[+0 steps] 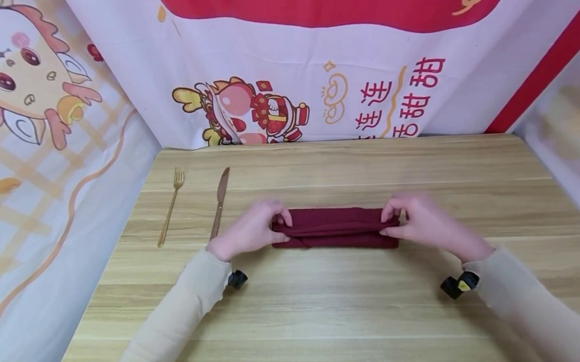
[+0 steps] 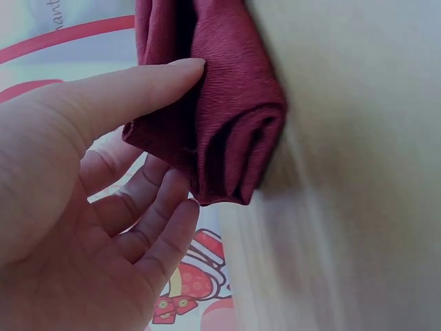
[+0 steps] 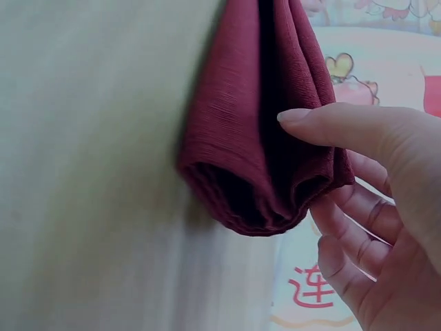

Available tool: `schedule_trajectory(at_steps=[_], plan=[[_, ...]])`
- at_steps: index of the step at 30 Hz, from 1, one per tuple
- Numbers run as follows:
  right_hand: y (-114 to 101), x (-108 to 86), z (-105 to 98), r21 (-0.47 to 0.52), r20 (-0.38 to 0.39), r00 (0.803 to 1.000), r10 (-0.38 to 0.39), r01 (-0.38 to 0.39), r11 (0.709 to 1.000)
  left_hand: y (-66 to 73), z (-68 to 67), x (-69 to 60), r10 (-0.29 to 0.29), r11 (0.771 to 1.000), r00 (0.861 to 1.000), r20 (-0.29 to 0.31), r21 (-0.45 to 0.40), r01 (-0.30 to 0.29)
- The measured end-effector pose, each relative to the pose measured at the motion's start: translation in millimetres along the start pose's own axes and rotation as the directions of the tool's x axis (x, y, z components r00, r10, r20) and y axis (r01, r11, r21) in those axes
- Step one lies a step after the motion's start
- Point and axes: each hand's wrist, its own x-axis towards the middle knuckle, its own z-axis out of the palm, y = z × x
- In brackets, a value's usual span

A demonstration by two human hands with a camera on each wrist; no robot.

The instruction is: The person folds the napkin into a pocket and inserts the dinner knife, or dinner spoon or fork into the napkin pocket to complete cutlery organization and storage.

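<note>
A dark red cloth (image 1: 341,225), folded into a long narrow strip, lies crosswise at the middle of the wooden table. At its left end my left hand (image 1: 255,226) pinches the fabric between thumb and fingers; my right hand (image 1: 421,222) does the same at the right end. The left wrist view shows the cloth's layered end (image 2: 241,117) beside my left hand (image 2: 103,179), thumb on top. In the right wrist view, rolled layers of cloth (image 3: 231,152) open at the end, with my right hand (image 3: 386,186) holding the edge.
A gold fork (image 1: 172,206) lies on the left of the table (image 1: 330,324). Between it and the cloth is a knife (image 1: 220,200), its handle end partly hidden by my left hand. Printed fabric (image 1: 282,64) hangs behind the table and along its sides.
</note>
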Motion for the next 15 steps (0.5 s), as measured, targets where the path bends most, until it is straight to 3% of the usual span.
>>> schedule_trajectory(at_steps=[7, 15], plan=[[-2, -12.8, 12, 0.047, 0.097, 0.994, 0.043, -0.047, 0.998, 0.2, 10.1, -9.3, 0.008, 1.0, 1.0, 0.025, -0.015, -0.008], [1, -19.8, 20, 0.022, 0.146, 0.988, 0.051, -0.055, 0.998, 2.5, 16.1, -11.7, -0.011, 1.0, 0.999, 0.042, 0.015, 0.01]])
